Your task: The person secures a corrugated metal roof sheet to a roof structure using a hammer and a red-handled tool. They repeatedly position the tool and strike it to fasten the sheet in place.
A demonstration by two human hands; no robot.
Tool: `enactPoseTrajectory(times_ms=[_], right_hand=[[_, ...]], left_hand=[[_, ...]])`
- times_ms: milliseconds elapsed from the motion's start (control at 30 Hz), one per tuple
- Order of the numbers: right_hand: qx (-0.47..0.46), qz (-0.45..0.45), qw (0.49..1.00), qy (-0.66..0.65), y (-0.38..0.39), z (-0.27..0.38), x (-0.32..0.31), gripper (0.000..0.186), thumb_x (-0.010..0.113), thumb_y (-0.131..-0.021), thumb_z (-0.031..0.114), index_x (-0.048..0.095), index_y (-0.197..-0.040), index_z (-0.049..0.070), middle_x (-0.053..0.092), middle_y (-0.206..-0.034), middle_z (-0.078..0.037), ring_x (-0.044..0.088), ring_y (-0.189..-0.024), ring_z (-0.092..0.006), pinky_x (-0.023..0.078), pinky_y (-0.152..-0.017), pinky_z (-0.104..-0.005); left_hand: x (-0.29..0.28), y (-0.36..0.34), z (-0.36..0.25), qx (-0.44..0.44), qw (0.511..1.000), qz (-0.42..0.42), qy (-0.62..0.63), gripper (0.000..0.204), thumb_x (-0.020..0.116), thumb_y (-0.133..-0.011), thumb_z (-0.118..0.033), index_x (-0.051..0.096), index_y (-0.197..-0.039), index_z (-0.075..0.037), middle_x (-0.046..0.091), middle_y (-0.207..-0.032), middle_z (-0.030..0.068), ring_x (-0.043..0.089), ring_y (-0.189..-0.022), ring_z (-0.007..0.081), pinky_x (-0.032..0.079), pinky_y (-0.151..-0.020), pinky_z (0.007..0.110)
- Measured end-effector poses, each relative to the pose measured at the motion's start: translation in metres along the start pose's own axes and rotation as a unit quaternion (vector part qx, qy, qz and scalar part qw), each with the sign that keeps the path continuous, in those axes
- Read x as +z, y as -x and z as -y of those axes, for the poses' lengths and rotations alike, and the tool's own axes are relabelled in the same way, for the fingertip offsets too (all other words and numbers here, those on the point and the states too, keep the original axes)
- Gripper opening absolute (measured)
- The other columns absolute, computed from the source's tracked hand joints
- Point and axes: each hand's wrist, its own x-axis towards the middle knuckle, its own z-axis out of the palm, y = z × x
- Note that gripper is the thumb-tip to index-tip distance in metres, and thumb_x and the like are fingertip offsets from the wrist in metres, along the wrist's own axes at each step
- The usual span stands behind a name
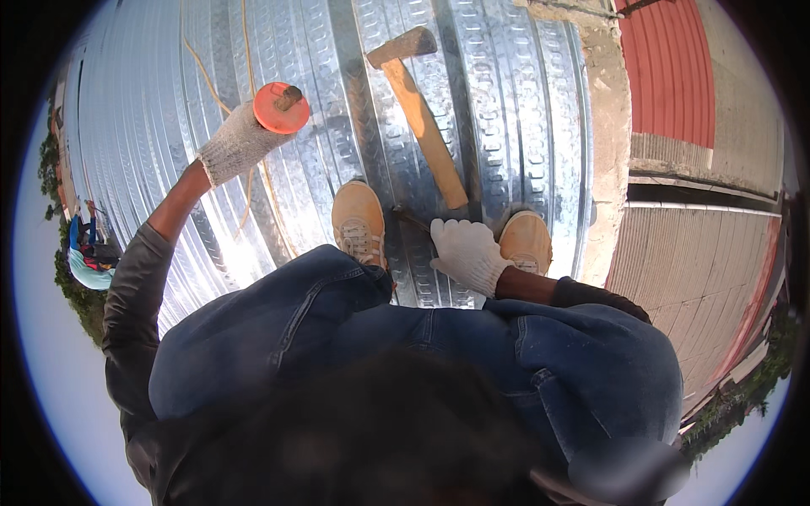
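Observation:
My left hand (234, 145), in a pale knit glove, is out to the left over the ribbed metal decking (312, 143). It is closed round a chisel (289, 97) whose round orange-red hand guard hides most of the fingers; the blunt dark end points up. Between my shoes, my gloved right hand (469, 256) is low over the decking, fingers curled at a thin dark metal rod (410, 219). How far the rod runs into that hand is hidden. A hammer (426, 126) with a wooden handle lies on the ribs, its rusty head away from me and its handle end near the right hand.
My tan shoes (359, 221) stand on the decking. A yellowish wire (247, 51) runs along it at left. Concrete edging (606, 143) borders it at right, with red roofing (671, 76) and grey corrugated roofs (683, 278) beyond. Another person (91, 253) is at far left.

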Motion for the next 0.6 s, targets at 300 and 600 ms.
enactPoseTrajectory(times_ms=[300, 600], right_hand=[[0.031, -0.039, 0.996, -0.074, -0.021, 0.001, 0.035, 0.034, 0.075, -0.091, 0.006, 0.061, -0.121, 0.001, 0.068, -0.115, -0.021, 0.079, -0.101, -0.0407, 0.065, -0.079, -0.0513], [0.061, 0.040, 0.768, -0.636, 0.029, -0.018, -0.152, 0.018, 0.070, -0.108, 0.020, 0.061, -0.115, 0.006, 0.067, -0.092, -0.001, 0.064, -0.081, -0.0062, 0.056, -0.073, -0.0273]], left_hand=[[0.074, 0.003, -0.005, -0.131, 0.952, -0.076, 0.266, 0.063, 0.086, -0.097, -0.030, 0.061, -0.148, -0.002, 0.070, -0.099, 0.0013, 0.065, -0.083, 0.0089, 0.059, -0.077, 0.031], [0.097, 0.037, 0.023, -0.089, 0.959, -0.129, 0.237, 0.052, 0.085, -0.099, -0.027, 0.070, -0.141, -0.002, 0.081, -0.116, 0.0056, 0.075, -0.095, 0.0163, 0.061, -0.084, 0.037]])
